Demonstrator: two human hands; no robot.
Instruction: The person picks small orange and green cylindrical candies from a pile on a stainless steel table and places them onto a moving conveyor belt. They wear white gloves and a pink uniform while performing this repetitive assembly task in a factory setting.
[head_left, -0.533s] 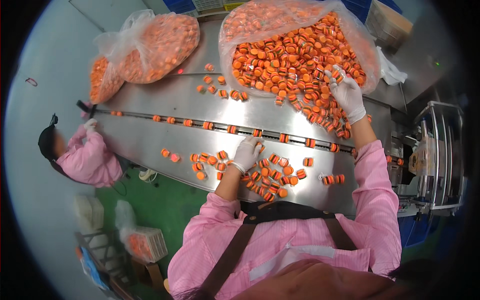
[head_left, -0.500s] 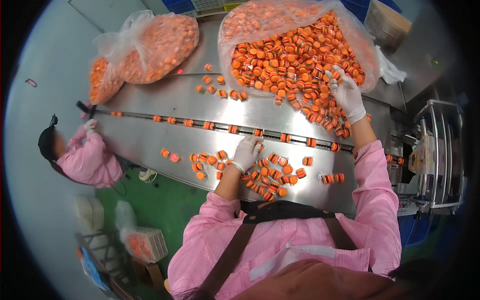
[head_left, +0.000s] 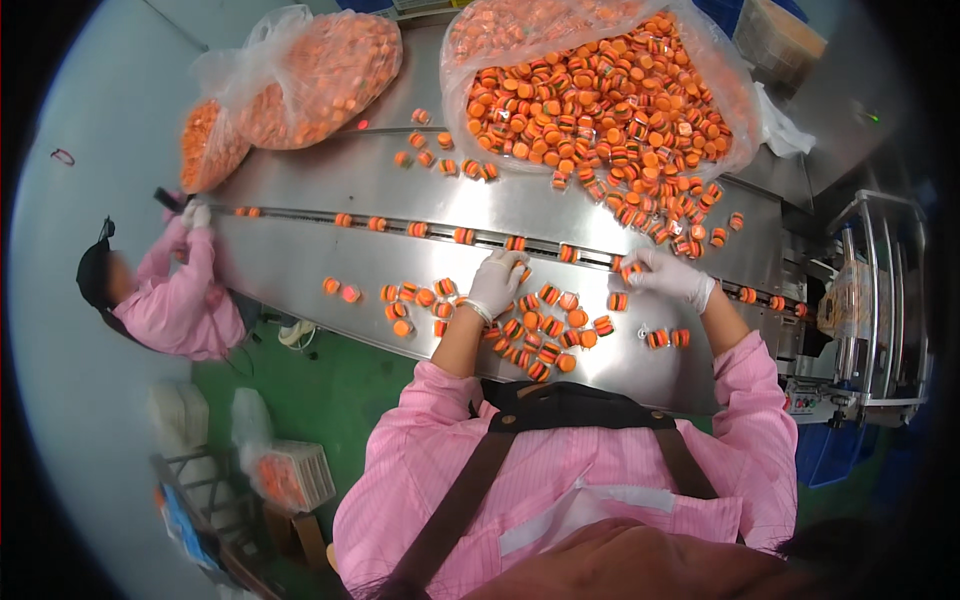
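Observation:
My gloved left hand (head_left: 497, 283) is curled at the near side of a narrow conveyor track (head_left: 540, 245), its fingertips around a burger-shaped gummy candy (head_left: 524, 273) in orange, red and green layers. Over the track farther right, my gloved right hand (head_left: 672, 278) pinches another such candy (head_left: 631, 268) between thumb and fingers. Candies sit spaced out along the track, such as this one (head_left: 417, 230). A loose group of wrapped candies (head_left: 532, 322) lies on the steel table just below my left hand. Beyond the track, a heap (head_left: 640, 210) spills from a large open plastic bag (head_left: 752, 130).
Tied bags of candies (head_left: 320, 90) rest at the table's far left. A co-worker in pink (head_left: 185, 300) stands at the track's left end, gloved hands near it. At the right stands a metal-framed machine (head_left: 865, 300) where the track leads. A crate (head_left: 300, 478) is on the green floor.
My right hand has come down from the heap by the open bag to the track, with a candy between its fingers. My left hand has stayed nearly in place. The co-worker's arms have shifted.

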